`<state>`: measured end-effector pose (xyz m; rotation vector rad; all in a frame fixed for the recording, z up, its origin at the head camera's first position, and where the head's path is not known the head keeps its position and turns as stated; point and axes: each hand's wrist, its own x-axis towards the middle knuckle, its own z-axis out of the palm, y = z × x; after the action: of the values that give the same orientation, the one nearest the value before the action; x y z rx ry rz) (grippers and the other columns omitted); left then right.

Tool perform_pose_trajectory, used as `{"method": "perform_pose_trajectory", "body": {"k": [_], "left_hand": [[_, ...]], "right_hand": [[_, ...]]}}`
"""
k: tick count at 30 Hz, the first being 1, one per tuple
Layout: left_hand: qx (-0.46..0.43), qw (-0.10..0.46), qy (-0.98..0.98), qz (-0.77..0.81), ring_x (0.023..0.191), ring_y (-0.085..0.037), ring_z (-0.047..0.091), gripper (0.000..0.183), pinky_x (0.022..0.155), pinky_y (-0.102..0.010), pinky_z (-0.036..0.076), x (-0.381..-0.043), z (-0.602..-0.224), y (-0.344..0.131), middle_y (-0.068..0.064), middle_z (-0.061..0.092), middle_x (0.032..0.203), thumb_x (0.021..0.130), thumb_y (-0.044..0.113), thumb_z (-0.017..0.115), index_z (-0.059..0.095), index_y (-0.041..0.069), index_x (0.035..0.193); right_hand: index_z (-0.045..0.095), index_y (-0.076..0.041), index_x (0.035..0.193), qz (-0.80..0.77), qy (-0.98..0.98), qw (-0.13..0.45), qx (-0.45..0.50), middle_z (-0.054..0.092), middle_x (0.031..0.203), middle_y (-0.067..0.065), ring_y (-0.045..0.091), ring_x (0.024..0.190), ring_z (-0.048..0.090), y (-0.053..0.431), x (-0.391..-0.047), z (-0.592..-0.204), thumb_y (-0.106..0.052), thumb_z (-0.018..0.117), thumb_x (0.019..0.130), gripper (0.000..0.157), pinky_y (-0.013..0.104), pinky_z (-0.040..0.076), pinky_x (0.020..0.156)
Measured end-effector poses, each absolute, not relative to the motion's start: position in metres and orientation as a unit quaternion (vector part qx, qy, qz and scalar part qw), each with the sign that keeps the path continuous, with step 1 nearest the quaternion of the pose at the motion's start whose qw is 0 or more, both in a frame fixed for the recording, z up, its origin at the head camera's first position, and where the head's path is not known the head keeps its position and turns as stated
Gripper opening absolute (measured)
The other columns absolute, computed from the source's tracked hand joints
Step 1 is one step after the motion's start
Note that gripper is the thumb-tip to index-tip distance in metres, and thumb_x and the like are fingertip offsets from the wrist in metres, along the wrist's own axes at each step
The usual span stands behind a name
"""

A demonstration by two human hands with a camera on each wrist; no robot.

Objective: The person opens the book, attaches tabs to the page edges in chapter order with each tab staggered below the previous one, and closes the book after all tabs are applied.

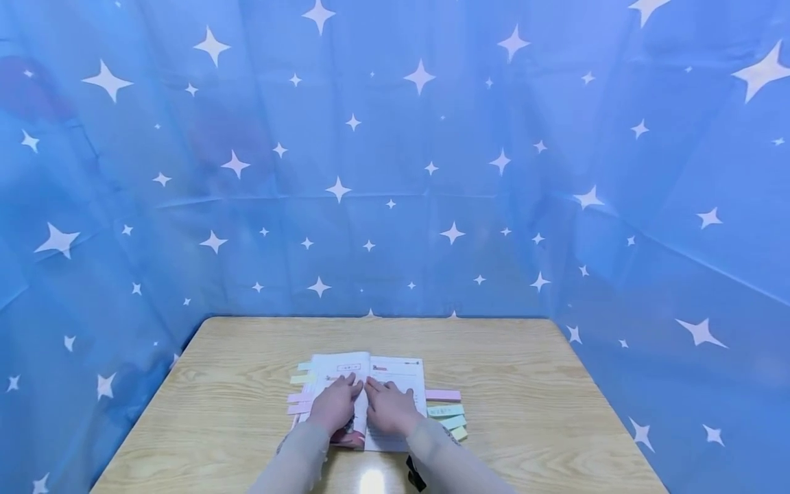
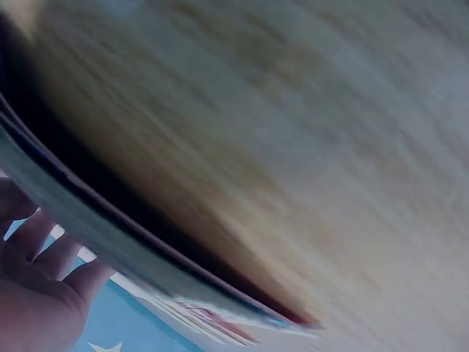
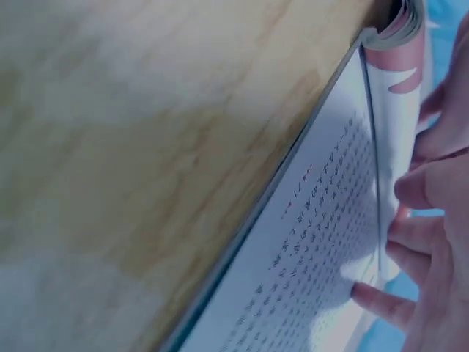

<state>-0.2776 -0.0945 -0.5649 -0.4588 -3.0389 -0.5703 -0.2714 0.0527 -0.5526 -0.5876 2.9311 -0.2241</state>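
Observation:
An open book (image 1: pixel 395 368) lies on the wooden table, its printed pages facing up. My left hand (image 1: pixel 335 405) rests on the left page near the spine, fingers extended. On the right page, close to the spine, my right hand (image 1: pixel 393 407) lies with its fingers stretched out. In the right wrist view, fingertips (image 3: pixel 366 293) touch the printed page (image 3: pixel 308 213), and the left-side pages curve up at the spine. The left wrist view shows the book's edge (image 2: pixel 146 249) bowed above the table, with the left hand (image 2: pixel 44 293) beyond it.
Coloured sticky tabs stick out from both sides of the book, among them a pink tab (image 1: pixel 443 395) and a purple tab (image 1: pixel 300 407). The wooden table (image 1: pixel 543 398) extends around it. A blue curtain with white stars (image 1: pixel 395 151) hangs behind.

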Motion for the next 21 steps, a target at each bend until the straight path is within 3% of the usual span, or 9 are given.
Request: {"method": "perform_pose_trajectory", "body": {"k": [12,21], "left_hand": [[-0.147,-0.018,-0.972,-0.181,0.120,-0.032,0.038,0.040,0.091,-0.048,0.036,-0.281,-0.558,-0.098,-0.008,0.044,0.131,0.083,0.008,0.049,0.054,0.015,0.122],[-0.143,-0.020,-0.974,-0.174,0.119,-0.031,0.039,0.045,0.091,-0.047,0.037,-0.280,-0.559,-0.096,-0.007,0.046,0.130,0.077,0.005,0.050,0.056,0.016,0.120]], "right_hand": [[0.038,-0.020,0.134,-0.090,0.978,0.074,-0.170,0.030,0.140,-0.007,0.028,0.124,0.032,0.046,-0.288,-0.557,-0.032,0.039,0.091,0.045,0.069,0.025,0.084],[0.038,-0.018,0.135,-0.077,0.980,0.082,-0.162,0.029,0.141,-0.006,0.027,0.123,0.034,0.040,-0.313,-0.554,-0.031,0.035,0.093,0.044,0.067,0.027,0.086]]}}
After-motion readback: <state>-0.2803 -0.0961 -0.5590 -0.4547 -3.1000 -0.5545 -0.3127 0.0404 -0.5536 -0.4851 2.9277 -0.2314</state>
